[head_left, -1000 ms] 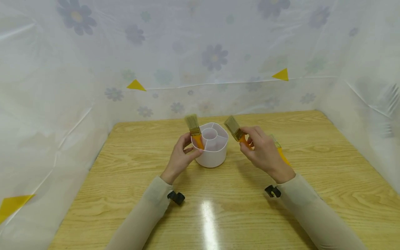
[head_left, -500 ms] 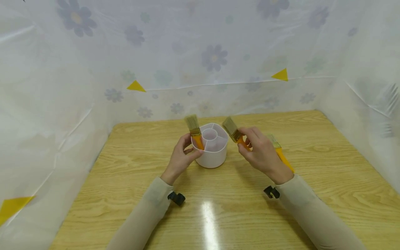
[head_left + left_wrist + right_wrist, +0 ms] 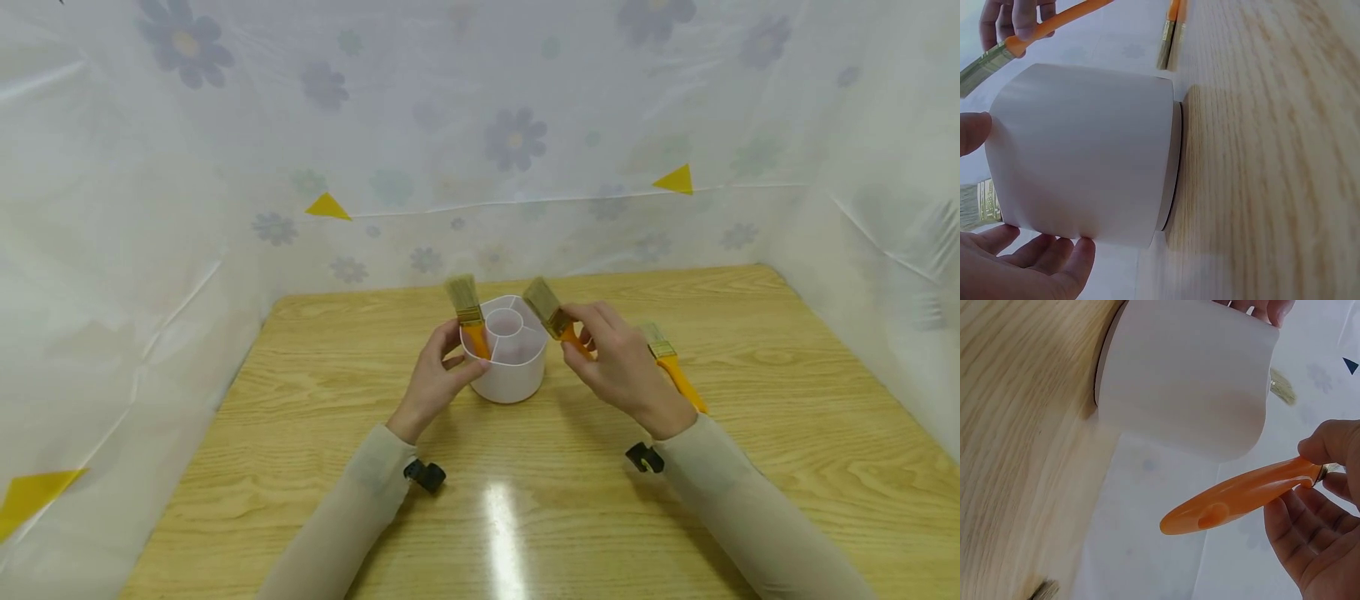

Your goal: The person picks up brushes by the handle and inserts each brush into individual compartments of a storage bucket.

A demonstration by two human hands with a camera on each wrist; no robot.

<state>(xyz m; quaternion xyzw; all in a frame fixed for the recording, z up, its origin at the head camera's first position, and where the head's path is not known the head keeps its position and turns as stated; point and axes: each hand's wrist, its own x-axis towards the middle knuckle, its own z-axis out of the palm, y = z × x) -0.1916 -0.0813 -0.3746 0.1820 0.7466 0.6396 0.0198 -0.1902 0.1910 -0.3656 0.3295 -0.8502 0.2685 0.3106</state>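
Observation:
On the table stands a round white desk organizer [image 3: 508, 383] with several compartments around a central ring. Its left side is gripped by my left hand [image 3: 433, 377], thumb at the front rim and fingers along the wall [image 3: 1079, 150]. One paintbrush [image 3: 468, 308] leans bristles up in the left compartment. Just right of the organizer, my right hand [image 3: 618, 367] pinches a second paintbrush [image 3: 547, 308] near the metal band, bristles up and tilted left. Its orange handle [image 3: 1235, 497] points downward, apart from the organizer wall in the right wrist view.
Another orange-handled paintbrush [image 3: 678, 379] lies on the wooden table [image 3: 360, 517] behind my right hand. White flower-patterned sheeting [image 3: 420, 125] hangs at the back and sides, with yellow triangles [image 3: 327, 207] on it.
My right hand has moved a little left with its paintbrush, closer to the organizer. More of the brush lying on the table shows now. The left hand and organizer look still.

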